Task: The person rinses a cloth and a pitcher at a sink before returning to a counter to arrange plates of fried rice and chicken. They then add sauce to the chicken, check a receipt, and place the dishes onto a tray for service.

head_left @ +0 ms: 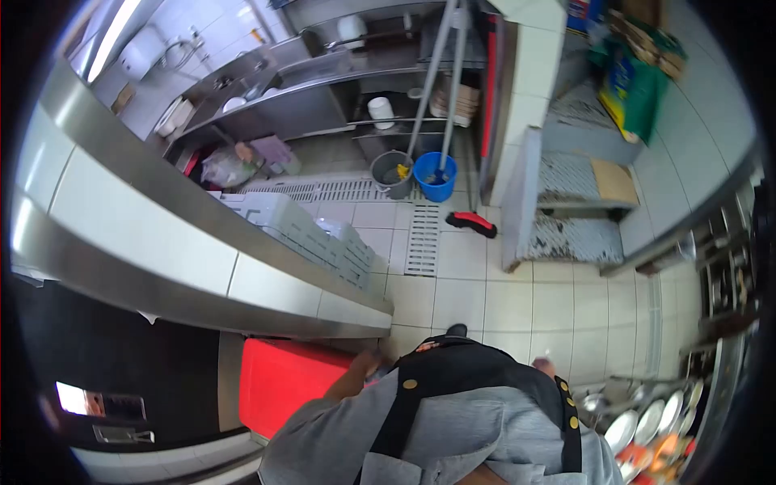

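My left hand (372, 363) hangs low by my side, smeared by motion, close to a large red box-like thing (291, 381). My fingers there are too blurred to make out. On the other side, only a small part of my right hand (545, 367) shows past my apron (473, 365), over the tiled floor; its fingers are mostly hidden. The tip of a dark shoe (457, 330) pokes out ahead of the apron.
A grey bucket (393, 173) and a blue bucket (436, 178) with mop handles stand ahead, near a red-and-black broom head (471, 224). Metal steps (575, 238) rise on the right. Grey crates (303, 230) sit behind the tiled partition (194, 259). Plates (648, 420) stand at lower right.
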A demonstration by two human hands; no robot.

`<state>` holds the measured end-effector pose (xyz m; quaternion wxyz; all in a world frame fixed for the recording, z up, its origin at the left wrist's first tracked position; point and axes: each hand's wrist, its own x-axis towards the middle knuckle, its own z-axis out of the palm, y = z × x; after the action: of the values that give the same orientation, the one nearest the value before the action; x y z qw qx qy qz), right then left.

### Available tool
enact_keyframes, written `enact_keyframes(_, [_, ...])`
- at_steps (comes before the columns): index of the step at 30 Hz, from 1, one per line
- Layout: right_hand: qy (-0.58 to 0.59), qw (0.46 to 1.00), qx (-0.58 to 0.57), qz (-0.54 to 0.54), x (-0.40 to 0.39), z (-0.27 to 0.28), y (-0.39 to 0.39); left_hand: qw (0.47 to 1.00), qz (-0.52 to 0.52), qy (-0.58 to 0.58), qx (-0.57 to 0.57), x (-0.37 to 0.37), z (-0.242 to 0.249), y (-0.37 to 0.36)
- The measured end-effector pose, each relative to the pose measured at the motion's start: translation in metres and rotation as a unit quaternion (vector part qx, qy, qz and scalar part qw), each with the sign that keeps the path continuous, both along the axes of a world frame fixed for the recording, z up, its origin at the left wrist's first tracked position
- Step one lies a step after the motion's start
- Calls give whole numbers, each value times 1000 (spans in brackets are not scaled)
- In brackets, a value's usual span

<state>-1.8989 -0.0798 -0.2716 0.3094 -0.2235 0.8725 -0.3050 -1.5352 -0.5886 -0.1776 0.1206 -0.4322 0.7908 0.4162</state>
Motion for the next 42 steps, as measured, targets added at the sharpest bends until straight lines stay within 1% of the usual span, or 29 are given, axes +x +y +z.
enact_keyframes(1, [255,935,23,244,-15,-69,22,997,25,60,-32,-52,44,-11])
enact_keyframes(2, [142,959,95,227,-21,-49,9,995,-10,-102,13,-93,42,-45])
enact_keyframes(3, [46,971,146,183,-37,-31,-12,998,50,-36,11,-129,60,-61])
enact_keyframes(5, [-22,976,180,124,-77,-13,-51,997,68,8,-18,-198,87,-103])
enact_keyframes(8, [-40,978,185,88,-152,3,-114,992,99,-4,-72,-274,126,-147])
enact_keyframes(11, [-27,976,191,103,-225,7,-170,985,134,-20,-110,-304,97,-194])
enact_keyframes(13, [-2,966,208,152,-277,5,-199,977,204,1,-64,-300,67,-219])
enact_keyframes(16, [56,935,235,261,-363,-13,-257,912,393,104,-53,-292,54,-237])
enact_keyframes(17, [93,912,244,317,-394,-35,-275,907,405,101,-51,-292,59,-248])
enact_keyframes(19, [229,828,244,451,-469,-104,-321,843,503,189,-13,-296,74,-268])
enact_keyframes(20, [234,850,163,443,-471,14,-403,835,522,170,21,-310,130,-276])
enact_keyframes(21, [215,838,143,480,-494,25,-457,828,536,164,25,-314,138,-287])
enact_keyframes(22, [241,779,149,559,-513,31,-512,788,563,249,8,-315,141,-299])
enact_keyframes(24, [296,736,75,604,-549,6,-604,717,599,356,33,-320,166,-324])
enact_keyframes(25, [122,893,101,422,-547,28,-658,708,609,358,31,-323,173,-336])
enact_keyframes(26, [-62,970,118,202,-534,48,-709,672,630,390,7,-326,176,-349])
enact_keyframes(27, [13,981,44,187,-524,52,-751,634,648,421,-18,-326,174,-364])
enact_keyframes(29, [-50,987,-29,152,-503,64,-837,593,670,447,-9,-317,152,-398])
enact_keyframes(31, [-67,976,9,209,-484,60,-903,530,748,399,1,-299,128,-436])
enact_keyframes(32, [-80,964,39,252,-474,60,-944,542,758,362,-35,-312,180,-460])
enact_keyframes(33, [-98,958,44,266,-459,59,-975,541,730,408,-91,-300,155,-483])
enact_keyframes(34, [-117,951,57,279,-437,57,-997,542,749,360,-122,-293,149,-503])
enact_keyframes(35, [-204,932,152,257,-407,104,-1032,540,768,311,-150,-289,149,-529])
enact_keyframes(36, [-226,914,154,298,-377,134,-1061,534,770,314,-152,-283,144,-554])
enact_keyframes(37, [-309,880,123,340,-373,94,-1085,540,748,354,-155,-276,136,-575])
enact_keyframes(38, [-290,880,97,363,-360,79,-1111,545,725,390,-155,-271,135,-592])
enact_keyframes(39, [-251,861,87,434,-347,109,-1146,543,729,388,-150,-268,141,-609])
enact_keyframes(40, [-249,862,77,435,-322,185,-1182,519,738,399,-162,-265,155,-635])
enact_keyframes(42, [-280,859,41,427,-300,219,-1255,470,744,430,-200,-259,179,-690])
